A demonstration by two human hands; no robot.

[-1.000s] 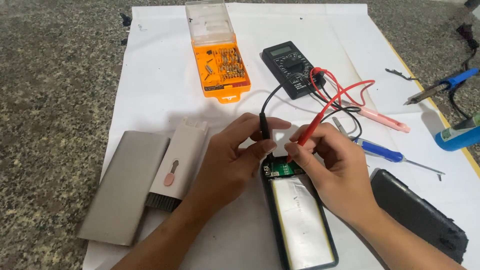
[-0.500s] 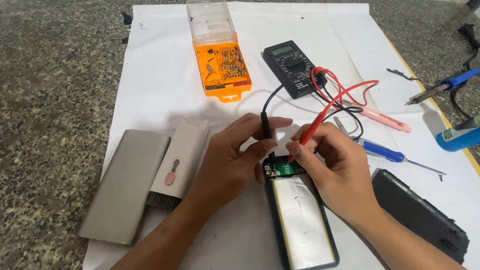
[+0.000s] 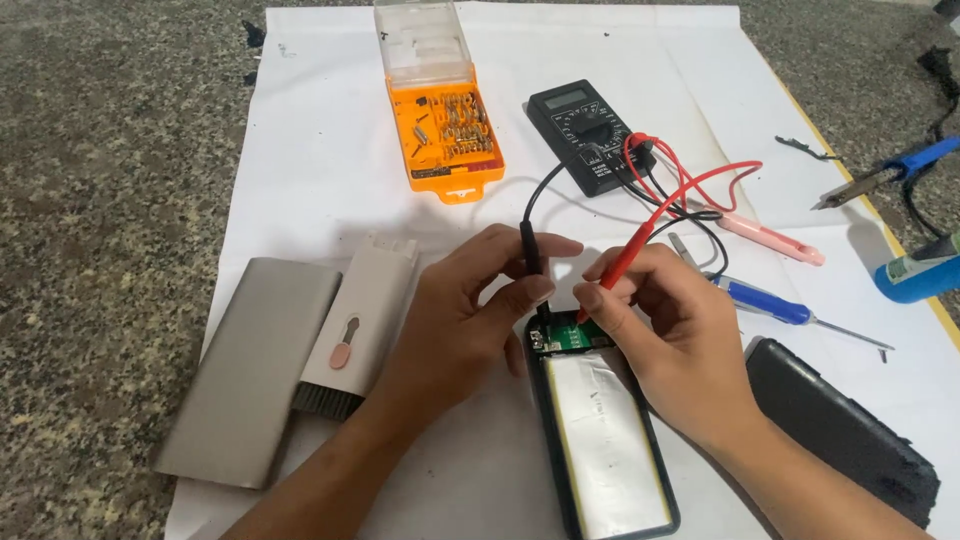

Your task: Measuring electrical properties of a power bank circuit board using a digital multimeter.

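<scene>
1. Head view, nearest to me: the opened power bank (image 3: 600, 440) lies on the white paper sheet (image 3: 320, 170) between my forearms, its black tray holding a flat silver battery cell (image 3: 608, 440), with the small green circuit board (image 3: 568, 333) at its far end.
2. My left hand (image 3: 470, 315) sits just left of that board, thumb and fingers pinched shut on the black probe (image 3: 530, 255), which stands nearly upright with its tip down at the board.
3. My right hand (image 3: 680, 340) sits just right of it, fingers pinched on the red probe (image 3: 625, 268), slanted so its tip meets the board too.
4. Left of my left arm lie a grey metal shell (image 3: 250, 370) and, touching it, a pale cleaning tool (image 3: 355, 330) with a brush end.
5. Right of my right arm lie a black cover (image 3: 840, 430), a blue-handled screwdriver (image 3: 770, 303) and a pink tool (image 3: 770, 238).
6. Farther off, the probe leads run to a black multimeter (image 3: 585, 130); beside it sits an open orange bit case (image 3: 445, 120).
7. At the far right edge rest a soldering iron (image 3: 890, 175) and a blue roll (image 3: 920, 275).
</scene>
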